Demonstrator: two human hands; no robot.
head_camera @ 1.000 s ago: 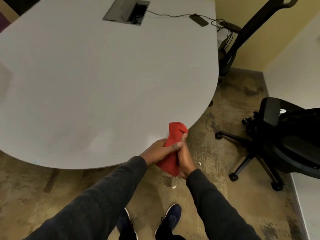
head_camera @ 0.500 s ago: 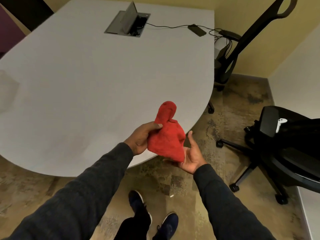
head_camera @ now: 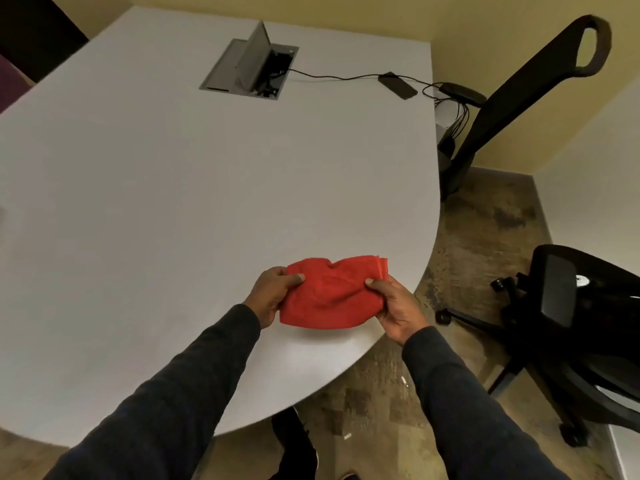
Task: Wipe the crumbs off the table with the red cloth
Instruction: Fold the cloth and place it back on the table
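Note:
The red cloth [head_camera: 330,294] is folded into a wide pad and held just over the near right part of the grey table [head_camera: 173,202]. My left hand [head_camera: 272,294] pinches its left end. My right hand [head_camera: 394,308] grips its right end, close to the table's curved edge. Whether the cloth touches the tabletop I cannot tell. No crumbs show on the tabletop. A few small white bits [head_camera: 404,381] lie on the floor below the edge.
An open cable hatch [head_camera: 249,69] sits at the table's far side, with a cord running to a black adapter [head_camera: 397,85]. A black office chair [head_camera: 581,327] stands on the right, another chair [head_camera: 512,102] behind the table. My shoes [head_camera: 294,441] are under the edge.
The cloth was bunched upright off the table's edge between both hands. Now it is spread sideways over the tabletop, one hand on each end. My view has moved nearer.

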